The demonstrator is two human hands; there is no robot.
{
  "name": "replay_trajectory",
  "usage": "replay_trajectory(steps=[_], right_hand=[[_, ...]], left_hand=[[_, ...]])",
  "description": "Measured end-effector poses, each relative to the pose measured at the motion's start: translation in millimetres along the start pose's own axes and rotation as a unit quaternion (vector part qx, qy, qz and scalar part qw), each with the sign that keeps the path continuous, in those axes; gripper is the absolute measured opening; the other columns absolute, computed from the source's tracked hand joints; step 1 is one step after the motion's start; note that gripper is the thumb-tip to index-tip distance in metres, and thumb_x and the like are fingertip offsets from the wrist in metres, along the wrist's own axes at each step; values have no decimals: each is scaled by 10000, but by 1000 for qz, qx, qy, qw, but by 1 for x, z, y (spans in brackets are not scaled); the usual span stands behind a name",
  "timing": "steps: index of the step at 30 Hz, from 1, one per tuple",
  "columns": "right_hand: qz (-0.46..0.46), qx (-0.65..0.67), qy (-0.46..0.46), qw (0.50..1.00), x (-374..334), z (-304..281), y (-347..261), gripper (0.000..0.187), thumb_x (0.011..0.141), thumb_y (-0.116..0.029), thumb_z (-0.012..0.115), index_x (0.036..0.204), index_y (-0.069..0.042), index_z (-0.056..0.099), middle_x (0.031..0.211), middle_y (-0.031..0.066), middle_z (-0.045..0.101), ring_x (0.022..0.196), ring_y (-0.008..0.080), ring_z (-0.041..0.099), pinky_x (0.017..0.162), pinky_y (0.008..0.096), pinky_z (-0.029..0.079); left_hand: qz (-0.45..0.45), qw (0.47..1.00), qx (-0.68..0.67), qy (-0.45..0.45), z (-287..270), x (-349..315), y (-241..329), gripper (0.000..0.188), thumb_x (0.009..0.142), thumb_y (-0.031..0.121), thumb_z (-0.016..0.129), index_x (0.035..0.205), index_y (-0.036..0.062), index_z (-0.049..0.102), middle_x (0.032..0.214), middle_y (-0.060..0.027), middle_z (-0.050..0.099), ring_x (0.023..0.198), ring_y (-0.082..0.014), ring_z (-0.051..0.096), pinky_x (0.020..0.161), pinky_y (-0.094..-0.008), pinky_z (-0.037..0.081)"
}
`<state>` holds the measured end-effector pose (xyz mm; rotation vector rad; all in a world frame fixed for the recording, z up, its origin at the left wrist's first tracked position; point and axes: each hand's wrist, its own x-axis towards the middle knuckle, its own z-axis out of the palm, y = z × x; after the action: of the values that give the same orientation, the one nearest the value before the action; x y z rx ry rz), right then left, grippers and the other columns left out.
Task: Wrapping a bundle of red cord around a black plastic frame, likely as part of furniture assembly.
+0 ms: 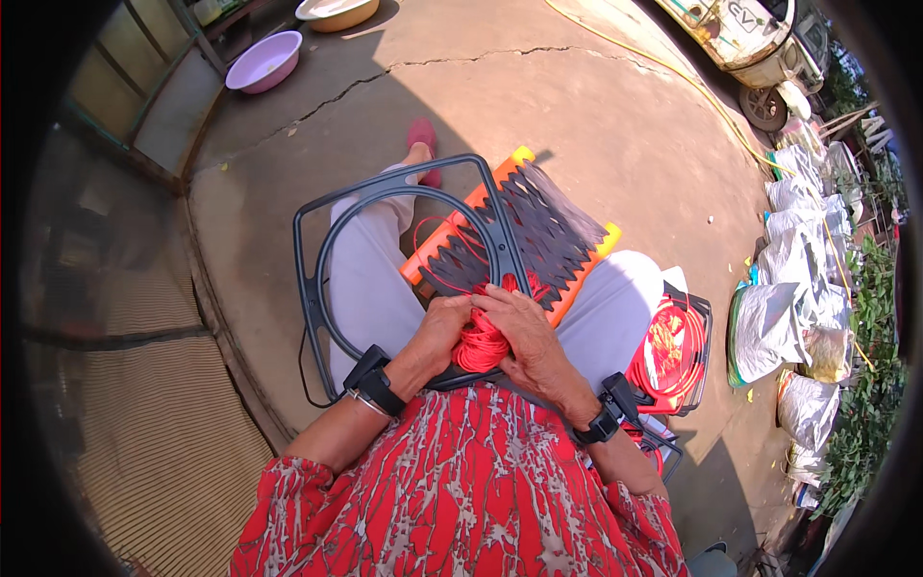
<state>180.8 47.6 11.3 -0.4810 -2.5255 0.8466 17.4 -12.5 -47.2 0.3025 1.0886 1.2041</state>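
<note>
Both hands meet over my lap at a bundle of red cord [480, 348]. My left hand [444, 329] is closed, pinching the top of the bundle from its left side. My right hand [524, 332] curls over the same cord from the right, its fingertips near the left ones. Under the hands, a black plastic frame [310, 279] with a large round opening rests tilted across my legs. A thin loop of red cord runs up inside that opening. Just beyond lies an orange-edged piece with dark jagged slats [538, 216], partly covered by the frame.
Beside my right leg is a second black frame filled with coiled red cord [670, 358]. White sacks [769, 327] line the right side, near a yellow hose [707, 94] and a parked vehicle [745, 43]. A purple basin [264, 63] stands far left.
</note>
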Motion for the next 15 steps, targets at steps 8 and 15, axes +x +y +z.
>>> replay_trajectory(steps=[8, 15], right_hand=[[238, 559, 260, 751, -37, -87, -8, 214, 813, -156, 600, 696, -27, 474, 564, 47, 460, 502, 151, 504, 555, 333, 478], [500, -186, 359, 766, -264, -226, 57, 227, 784, -81, 665, 994, -11, 618, 863, 18, 637, 758, 150, 590, 711, 290, 481]], left_hand=[[-86, 995, -9, -49, 9, -6, 13, 309, 975, 237, 514, 872, -46, 585, 665, -165, 633, 455, -198, 573, 334, -277, 395], [-99, 994, -8, -42, 10, -3, 17, 328, 970, 266, 532, 873, -43, 583, 651, -145, 619, 463, -178, 562, 347, -263, 391]])
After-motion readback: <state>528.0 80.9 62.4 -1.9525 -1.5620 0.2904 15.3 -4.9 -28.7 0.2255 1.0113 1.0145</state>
